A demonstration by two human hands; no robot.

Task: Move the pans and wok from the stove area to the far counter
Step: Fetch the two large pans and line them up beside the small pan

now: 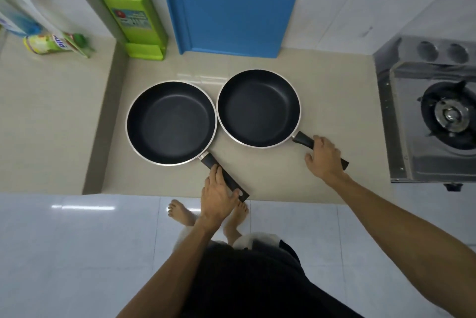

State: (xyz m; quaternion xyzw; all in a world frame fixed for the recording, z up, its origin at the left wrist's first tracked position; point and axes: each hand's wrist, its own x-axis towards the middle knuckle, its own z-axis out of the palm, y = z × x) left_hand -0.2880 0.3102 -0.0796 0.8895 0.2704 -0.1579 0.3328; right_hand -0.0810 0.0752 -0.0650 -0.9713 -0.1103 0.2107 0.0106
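Note:
Two black non-stick pans with silver rims sit side by side on the beige counter (334, 101), rims almost touching. The left pan (171, 122) has its black handle pointing toward the counter's front edge, and my left hand (217, 194) lies over that handle with fingers wrapped on it. The right pan (258, 108) has its handle pointing to the lower right, where my right hand (323, 157) covers it with fingers curled around it. Both pans rest flat on the counter. No wok is in view.
A steel gas stove (435, 117) stands at the right. Against the tiled wall lean a blue cutting board (231, 19) and a green knife block (134, 19). Bottles and packets (51, 42) lie at the far left. My bare feet stand on the white floor tiles.

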